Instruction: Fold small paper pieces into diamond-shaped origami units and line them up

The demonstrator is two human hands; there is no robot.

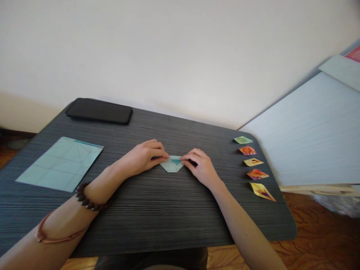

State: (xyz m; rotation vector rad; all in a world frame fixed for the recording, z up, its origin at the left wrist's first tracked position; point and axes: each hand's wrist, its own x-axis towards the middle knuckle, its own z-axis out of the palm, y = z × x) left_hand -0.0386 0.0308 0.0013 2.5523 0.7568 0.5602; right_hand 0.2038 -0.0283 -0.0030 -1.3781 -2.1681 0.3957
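"Any letters, numbers or brands?"
"I can read none, neither on the folded paper [172, 167] at my clock's centre nor on the pale sheet [60, 165] at nine o'clock."

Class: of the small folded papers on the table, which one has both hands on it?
The pale blue-green paper, its ends pinched by the left hand and right hand. The five other small papers lie untouched along the right side of the table.
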